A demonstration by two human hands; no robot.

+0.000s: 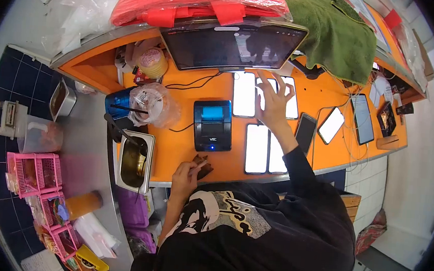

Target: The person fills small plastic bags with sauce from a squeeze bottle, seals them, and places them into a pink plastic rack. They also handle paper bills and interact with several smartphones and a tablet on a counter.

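Observation:
My right hand [275,100] is over the back row of lit phones, fingers apart, with nothing held between them. One white-screened phone [244,94] lies just left of it. Two more lit phones, the left one [256,149] fully visible, lie nearer the front edge, partly under my right forearm. My left hand [185,179] is at the counter's front edge, its fingers pinched on a small pale item [199,165] too small to name. Beside those fingertips lies a dark brown crumpled object [205,171]. A black printer [212,126] with a blue light stands behind it.
A monitor [234,45] stands at the back of the orange counter [174,155]. At left are a metal container [136,162] with a ladle and a plastic-wrapped cup [151,102]. More phones, a tablet [362,119] and cables lie at right. Pink baskets [35,172] are far left.

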